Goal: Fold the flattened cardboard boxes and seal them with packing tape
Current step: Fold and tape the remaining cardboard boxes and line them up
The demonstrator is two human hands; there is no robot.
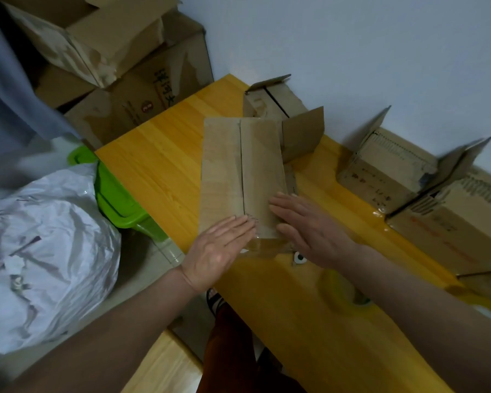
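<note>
Brown corrugated cardboard box (240,177), long and narrow, lies at the centre of the yellow wooden table (159,165), its two flaps meeting along a middle seam. Both hands are flat with straight fingers and grasp nothing: the left hand (221,248) presses the near end at 7 o'clock, the right hand (306,225) at 5 o'clock. Clear packing tape (262,246) glints over that near edge, so this seam looks sealed or nearly so. Folded boxes with flaps open (386,171) wait at 3 o'clock, apparently unsealed. A blurred yellowish tape roll (343,290) sits at 5 o'clock.
</note>
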